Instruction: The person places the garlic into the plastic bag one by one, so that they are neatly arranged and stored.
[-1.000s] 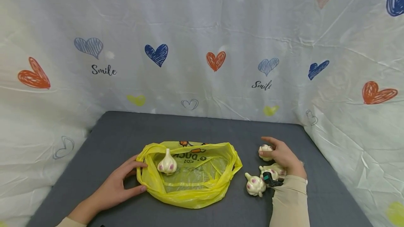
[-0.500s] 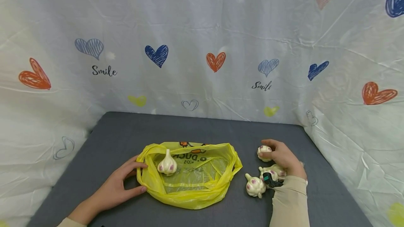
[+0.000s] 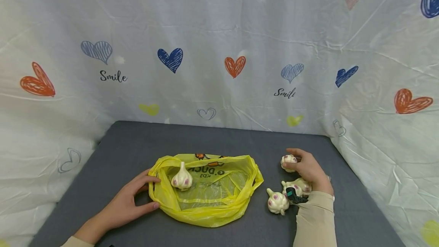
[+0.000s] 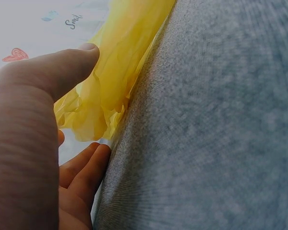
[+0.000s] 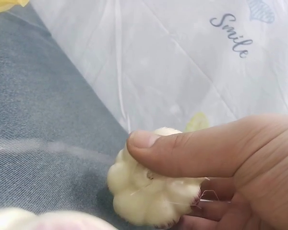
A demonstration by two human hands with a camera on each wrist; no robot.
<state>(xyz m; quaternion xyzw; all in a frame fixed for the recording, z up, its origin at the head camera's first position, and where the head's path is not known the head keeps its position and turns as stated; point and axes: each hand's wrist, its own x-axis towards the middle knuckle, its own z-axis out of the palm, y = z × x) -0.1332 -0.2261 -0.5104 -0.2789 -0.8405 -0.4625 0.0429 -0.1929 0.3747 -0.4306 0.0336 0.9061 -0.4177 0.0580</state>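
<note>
My left hand [image 3: 125, 203] rests at the left rim of a yellow plastic bag [image 3: 205, 218], thumb and fingertips spread along its edge. In the left wrist view the thumb touches the crumpled yellow film [image 4: 120, 57], and the other fingers lie close to the table. One white garlic bulb [image 3: 181, 178] with purple patches sits upright inside the bag, toward its left. Farther right, my right hand [image 3: 310, 170] holds another garlic bulb [image 5: 149, 196], thumb over it and fingers behind. Several more bulbs lie below that hand, including one [image 3: 278, 202] with its stem pointing left; the wrist partly hides others.
A dark grey cloth [image 3: 219, 138] covers the table. Behind and at both sides hangs a white curtain [image 3: 202, 87] printed with hearts and "Smile". A black strapped device [image 3: 295, 196] is on the right wrist, beside the loose bulbs.
Over the last half second, the right hand and its garlic bulb have shifted slightly up and right in the head view. The left hand and the bag look unmoved.
</note>
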